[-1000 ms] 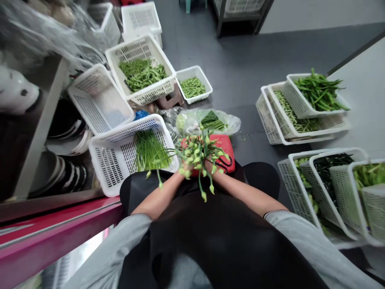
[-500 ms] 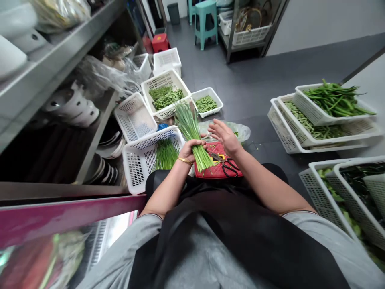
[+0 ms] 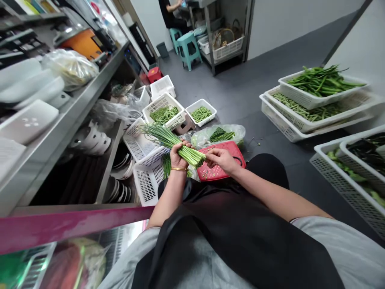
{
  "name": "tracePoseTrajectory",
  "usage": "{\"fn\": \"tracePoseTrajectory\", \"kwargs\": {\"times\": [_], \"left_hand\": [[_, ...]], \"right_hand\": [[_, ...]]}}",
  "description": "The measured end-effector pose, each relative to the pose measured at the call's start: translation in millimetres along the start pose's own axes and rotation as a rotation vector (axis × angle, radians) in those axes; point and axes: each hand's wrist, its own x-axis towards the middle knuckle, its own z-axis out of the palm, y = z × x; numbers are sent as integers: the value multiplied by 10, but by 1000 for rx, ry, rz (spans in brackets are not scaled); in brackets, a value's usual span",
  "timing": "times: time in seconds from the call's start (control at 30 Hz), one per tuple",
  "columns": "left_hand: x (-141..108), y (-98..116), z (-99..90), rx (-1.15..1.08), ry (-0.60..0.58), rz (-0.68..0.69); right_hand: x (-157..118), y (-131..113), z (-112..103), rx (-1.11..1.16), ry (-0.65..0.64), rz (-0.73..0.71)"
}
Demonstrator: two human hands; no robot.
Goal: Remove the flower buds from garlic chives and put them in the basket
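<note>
My left hand [image 3: 178,156] is closed round the middle of a bunch of chive stems [image 3: 192,155]. Their thin green tips fan out to the upper left, and the evenly cut ends point right. At those ends, my right hand [image 3: 221,160] has its thumb and fingers pinched together on a stem end. Beneath it, a red board [image 3: 231,150] lies in front of my lap with small green scraps on it. The black handle of the scissors [image 3: 238,160] shows beside my right hand, which hides the rest. More chives [image 3: 166,165] lie in a white basket [image 3: 147,185] at left.
A clear plastic bag [image 3: 240,132] with greens lies beyond the board. White baskets of green beans [image 3: 201,114] stand ahead, and stacked baskets of green peppers [image 3: 323,82] stand at right. Steel shelving [image 3: 90,76] runs along my left. A person [image 3: 171,16] sits far back.
The bunch has swung from nearly upright to slanting left, cut ends to the right. My right hand has moved down from open in the air to pinching at those ends. The view has shifted.
</note>
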Motion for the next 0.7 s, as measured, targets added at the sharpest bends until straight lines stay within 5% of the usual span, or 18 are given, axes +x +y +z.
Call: {"fn": "tracePoseTrajectory", "kwargs": {"times": [0.13,0.27,0.43,0.57,0.63,0.7], "left_hand": [[25,-54,-77,120,-8,1],[6,-109,-191,229,-85,-126],[-7,-201,-313,319,-208,-314],[33,-167,-432,443,-168,-150],[48,-118,-510,555,-142,-39],[45,-82,-582,671,-151,11]], "right_hand": [[-115,87,-67,-240,-128,-56],[-134,237,-119,-556,-10,-107],[-149,370,-125,-900,-316,-223],[-344,399,-137,-1070,-471,-231],[-407,388,-212,-1096,-613,-138],[-364,361,-319,-1143,-623,-15]]}}
